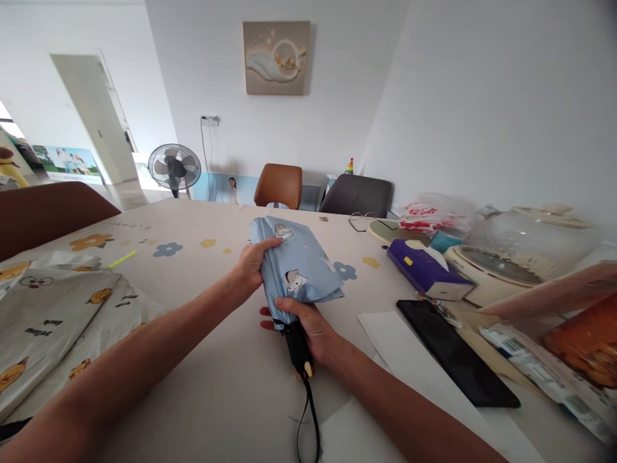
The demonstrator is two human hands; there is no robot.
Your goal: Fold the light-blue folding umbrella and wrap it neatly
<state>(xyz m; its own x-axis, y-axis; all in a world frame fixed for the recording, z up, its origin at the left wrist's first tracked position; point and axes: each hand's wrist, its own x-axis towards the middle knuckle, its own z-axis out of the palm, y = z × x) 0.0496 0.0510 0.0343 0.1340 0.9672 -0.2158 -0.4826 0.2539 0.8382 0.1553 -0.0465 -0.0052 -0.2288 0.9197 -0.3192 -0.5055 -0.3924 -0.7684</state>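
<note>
A light blue folding umbrella [308,257] with white cartoon animals is held above the table, its canopy collapsed but loose, one flap spreading to the right. Its black handle [297,347] points down toward me, and a black wrist strap [308,421] hangs from the end. My left hand [255,260] grips the canopy's left side, thumb lying on top of the fabric. Around the base of the canopy, just where the handle begins, my right hand [308,325] is closed, its fingertips showing on the left side.
On the right lie a black tablet [456,350], white paper [385,334], a purple tissue box [429,270], glasses [359,222] and a glass jar [544,238]. Cloth with yellow ducks [62,308] covers the left side of the flowered tablecloth [193,360]. Chairs [278,185] stand beyond.
</note>
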